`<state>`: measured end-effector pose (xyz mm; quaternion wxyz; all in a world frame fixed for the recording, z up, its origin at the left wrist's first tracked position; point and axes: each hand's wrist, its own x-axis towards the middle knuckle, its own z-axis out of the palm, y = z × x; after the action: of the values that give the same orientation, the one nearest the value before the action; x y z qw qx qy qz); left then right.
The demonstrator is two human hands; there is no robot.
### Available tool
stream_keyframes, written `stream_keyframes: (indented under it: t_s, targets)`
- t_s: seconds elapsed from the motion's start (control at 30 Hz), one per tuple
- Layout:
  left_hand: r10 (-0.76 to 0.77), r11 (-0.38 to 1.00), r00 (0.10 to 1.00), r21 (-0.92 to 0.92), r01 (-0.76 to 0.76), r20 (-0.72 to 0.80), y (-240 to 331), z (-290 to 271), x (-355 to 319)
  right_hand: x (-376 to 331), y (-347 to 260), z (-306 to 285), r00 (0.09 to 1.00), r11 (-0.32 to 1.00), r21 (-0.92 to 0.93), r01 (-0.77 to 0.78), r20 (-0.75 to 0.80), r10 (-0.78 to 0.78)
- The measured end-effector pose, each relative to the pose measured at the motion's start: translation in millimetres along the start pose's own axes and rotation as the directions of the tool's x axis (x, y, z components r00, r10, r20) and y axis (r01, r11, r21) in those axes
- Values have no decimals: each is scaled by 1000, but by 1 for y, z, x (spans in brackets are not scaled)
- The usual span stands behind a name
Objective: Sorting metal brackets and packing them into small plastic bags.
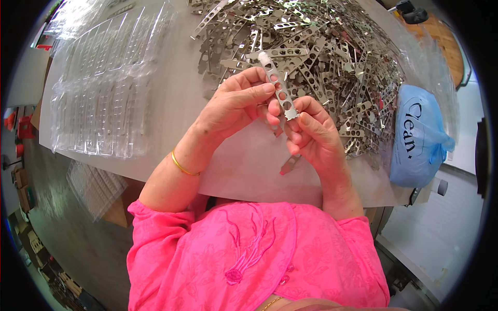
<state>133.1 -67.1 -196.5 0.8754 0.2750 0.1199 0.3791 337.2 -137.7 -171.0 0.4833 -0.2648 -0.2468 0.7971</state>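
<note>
- The strip's (278, 85) lower end is hidden between the fingers (306, 124) of the right hand (316, 137) and the left hand (236, 103).
- A second strip (289, 165) shows only its tip below the right hand; the rest is covered.
- The pile (321, 57) is cut off at the top edge, and its lower layers are buried.
- The trays (104, 83) blur into glare; their pockets cannot be counted.
- The bag's (417, 137) contents are hidden.
- The bench's (171, 93) near edge is hidden behind the pink sleeves (249, 254).
- Things on the floor at lower left (31, 243) are too small to tell.
</note>
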Motion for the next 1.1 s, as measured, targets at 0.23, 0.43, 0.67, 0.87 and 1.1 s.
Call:
stream_keyframes:
  t_s: [0.23,0.43,0.67,0.87,1.1]
  targets:
    - [17,999,1000,-36,-16,11,0,-4,0,1,4,4,999,996,-78,35,-27,-37]
    - [28,1000,999,-8,-28,-41,0,2,0,2,8,1,998,992,-112,49,-23,-52]
    - [161,986,981,-29,-165,-111,13,-3,-3,-5,-19,28,984,882,-464,79,-108,-145]
    - [244,964,955,-66,-258,-171,20,-5,-6,22,-33,35,846,148,-975,167,64,-530]
    - [314,941,936,-82,-330,-157,25,-12,-3,69,-22,30,770,-576,-799,175,475,-425]
